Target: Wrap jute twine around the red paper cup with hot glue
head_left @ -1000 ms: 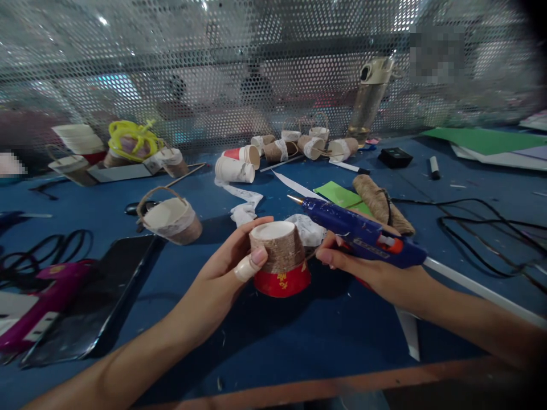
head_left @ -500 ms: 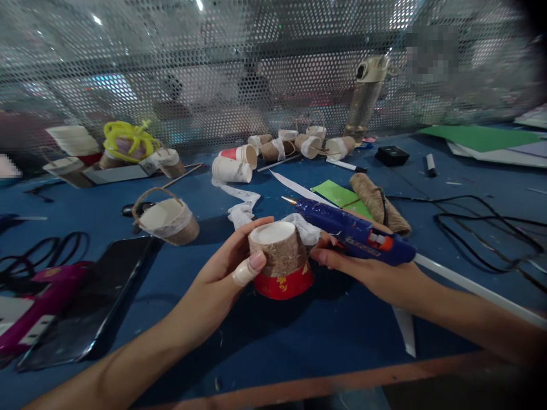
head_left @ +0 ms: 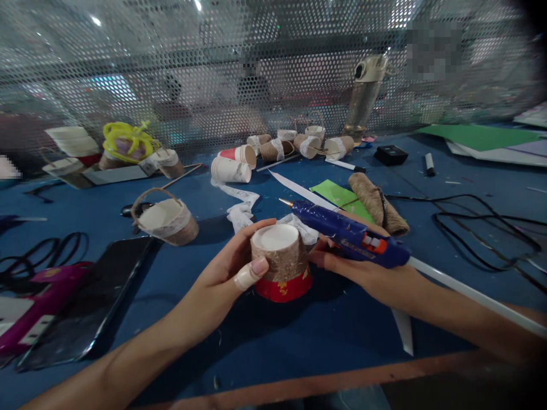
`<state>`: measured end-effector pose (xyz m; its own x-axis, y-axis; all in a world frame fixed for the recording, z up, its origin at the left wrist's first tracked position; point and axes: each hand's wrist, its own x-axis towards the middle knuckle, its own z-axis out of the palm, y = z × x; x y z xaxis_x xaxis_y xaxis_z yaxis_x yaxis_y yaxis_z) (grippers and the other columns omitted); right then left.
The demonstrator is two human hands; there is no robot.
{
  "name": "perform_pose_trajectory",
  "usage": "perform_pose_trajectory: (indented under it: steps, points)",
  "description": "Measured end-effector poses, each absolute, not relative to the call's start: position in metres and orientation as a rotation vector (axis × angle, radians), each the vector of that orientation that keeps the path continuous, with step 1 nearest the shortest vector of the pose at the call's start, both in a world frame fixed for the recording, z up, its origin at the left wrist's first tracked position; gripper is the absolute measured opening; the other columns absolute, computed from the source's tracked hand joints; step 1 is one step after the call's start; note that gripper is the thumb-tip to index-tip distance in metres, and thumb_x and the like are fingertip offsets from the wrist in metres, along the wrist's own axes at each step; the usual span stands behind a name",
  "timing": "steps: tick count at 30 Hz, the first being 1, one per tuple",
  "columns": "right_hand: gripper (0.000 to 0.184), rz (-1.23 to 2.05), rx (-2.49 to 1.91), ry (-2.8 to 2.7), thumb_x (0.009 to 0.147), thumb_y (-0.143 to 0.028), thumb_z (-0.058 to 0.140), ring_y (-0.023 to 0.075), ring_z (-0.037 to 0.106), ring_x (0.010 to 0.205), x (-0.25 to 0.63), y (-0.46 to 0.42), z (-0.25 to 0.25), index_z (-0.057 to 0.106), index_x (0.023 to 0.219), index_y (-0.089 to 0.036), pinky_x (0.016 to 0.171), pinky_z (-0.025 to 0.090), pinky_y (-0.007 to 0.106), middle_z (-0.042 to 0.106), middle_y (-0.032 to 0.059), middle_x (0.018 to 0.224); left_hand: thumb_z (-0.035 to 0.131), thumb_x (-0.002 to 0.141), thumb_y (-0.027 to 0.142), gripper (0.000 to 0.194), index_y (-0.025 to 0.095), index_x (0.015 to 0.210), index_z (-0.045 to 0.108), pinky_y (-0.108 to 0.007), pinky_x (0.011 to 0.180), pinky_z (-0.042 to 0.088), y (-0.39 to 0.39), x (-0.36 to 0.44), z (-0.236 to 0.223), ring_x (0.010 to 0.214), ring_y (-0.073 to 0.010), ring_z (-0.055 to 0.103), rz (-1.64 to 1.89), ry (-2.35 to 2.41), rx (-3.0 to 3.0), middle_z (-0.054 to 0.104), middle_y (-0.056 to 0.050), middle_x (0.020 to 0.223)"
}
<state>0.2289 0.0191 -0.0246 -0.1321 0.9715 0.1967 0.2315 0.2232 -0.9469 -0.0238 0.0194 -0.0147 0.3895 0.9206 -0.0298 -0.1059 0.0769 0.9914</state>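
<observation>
My left hand point(head_left: 228, 273), its thumb wrapped in a pale bandage, grips a paper cup point(head_left: 280, 263) that stands upside down. Brown twine covers the cup's upper part; a red printed band shows below. In my right hand point(head_left: 356, 270) is a blue hot glue gun point(head_left: 337, 228), its nozzle pointing left above and behind the cup, a long white glue stick point(head_left: 474, 296) out of its back. The right fingertips lie at the cup's right side, partly hidden. White lace ribbon point(head_left: 243, 208) runs behind the cup.
A small twine basket point(head_left: 168, 221) stands left, near a phone point(head_left: 92, 302) and a magenta power strip point(head_left: 43, 307). Behind are paper cups point(head_left: 231, 169), more twine baskets point(head_left: 308, 145), a twine roll point(head_left: 376, 202), green paper point(head_left: 342, 196) and a water bottle point(head_left: 363, 99). A black cord point(head_left: 482, 210) loops at right.
The cup has tipped slightly, showing more of its white base. The glue gun has shifted a little left and down. Both hands keep their holds.
</observation>
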Motion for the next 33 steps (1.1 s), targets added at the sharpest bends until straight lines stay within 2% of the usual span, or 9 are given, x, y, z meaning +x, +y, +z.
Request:
perform_pose_trajectory:
  steps: [2,6,12,16,22,27,29,33]
  points:
    - [0.022,1.073,-1.14,-1.58,0.083,-0.041,0.081,0.0204,0.074,0.082,0.227,0.02,-0.022,0.069,0.093,-0.025,0.076,0.066,0.034,0.072,0.0003,0.087,0.072,0.092,0.039,0.046,0.032,0.137,0.066,-0.038,0.115,0.045,0.02,-0.022,-0.013,0.14,-0.0327,0.053,0.944,0.876,1.252,0.064,-0.004,0.148]
    - [0.017,1.152,-1.053,-1.523,0.089,-0.035,0.076,0.0206,0.075,0.097,0.226,0.019,-0.016,0.07,0.103,-0.028,0.092,0.063,0.035,0.077,0.0004,0.103,0.073,0.092,0.037,0.043,0.033,0.135,0.067,-0.038,0.114,0.045,0.021,-0.019,-0.012,0.138,-0.0311,0.056,0.968,0.892,1.244,0.066,-0.004,0.144]
    - [0.05,1.191,-0.981,-1.587,0.074,-0.03,0.09,0.0227,0.073,0.111,0.222,0.015,-0.012,0.067,0.118,-0.033,0.099,0.061,0.037,0.075,-0.002,0.118,0.083,0.083,0.027,0.047,0.029,0.127,0.067,-0.034,0.105,0.052,0.022,-0.009,-0.01,0.128,-0.0279,0.064,0.936,0.849,1.269,0.072,-0.005,0.134]
    - [0.055,1.111,-0.946,-1.601,0.07,-0.03,0.093,0.0237,0.073,0.112,0.22,0.016,-0.013,0.068,0.119,-0.034,0.096,0.062,0.037,0.074,-0.0019,0.122,0.085,0.08,0.025,0.05,0.028,0.126,0.066,-0.035,0.101,0.055,0.024,-0.009,-0.011,0.126,-0.0293,0.065,0.929,0.839,1.294,0.072,-0.006,0.134]
    - [0.041,1.071,-1.026,-1.673,0.07,-0.028,0.092,0.0248,0.075,0.1,0.222,0.018,-0.013,0.07,0.105,-0.031,0.086,0.064,0.038,0.077,-0.0022,0.106,0.088,0.075,0.023,0.054,0.03,0.123,0.065,-0.034,0.099,0.056,0.023,-0.01,-0.012,0.125,-0.0285,0.066,0.94,0.847,1.351,0.07,-0.005,0.134]
    - [0.044,1.045,-0.969,-1.654,0.072,-0.026,0.09,0.0241,0.075,0.103,0.223,0.015,-0.015,0.07,0.11,-0.035,0.088,0.064,0.037,0.077,-0.0037,0.11,0.09,0.073,0.02,0.058,0.03,0.124,0.065,-0.033,0.097,0.057,0.023,-0.01,-0.012,0.121,-0.0268,0.067,0.966,0.785,1.363,0.071,-0.005,0.131]
    - [0.043,1.058,-0.981,-1.596,0.072,-0.029,0.091,0.0254,0.075,0.101,0.224,0.014,-0.015,0.07,0.109,-0.035,0.088,0.065,0.04,0.078,-0.0029,0.108,0.088,0.076,0.019,0.053,0.031,0.123,0.067,-0.032,0.099,0.055,0.023,-0.013,-0.011,0.122,-0.0242,0.066,1.028,0.758,1.381,0.07,-0.004,0.131]
    - [0.051,1.06,-1.121,-1.517,0.067,-0.034,0.094,0.0279,0.073,0.111,0.229,0.016,-0.01,0.068,0.112,-0.032,0.101,0.06,0.046,0.077,0.0003,0.113,0.077,0.088,0.019,0.016,0.03,0.1,0.078,-0.031,0.106,0.051,0.024,-0.019,-0.009,0.128,-0.0217,0.059,1.136,0.829,1.449,0.067,-0.002,0.129]
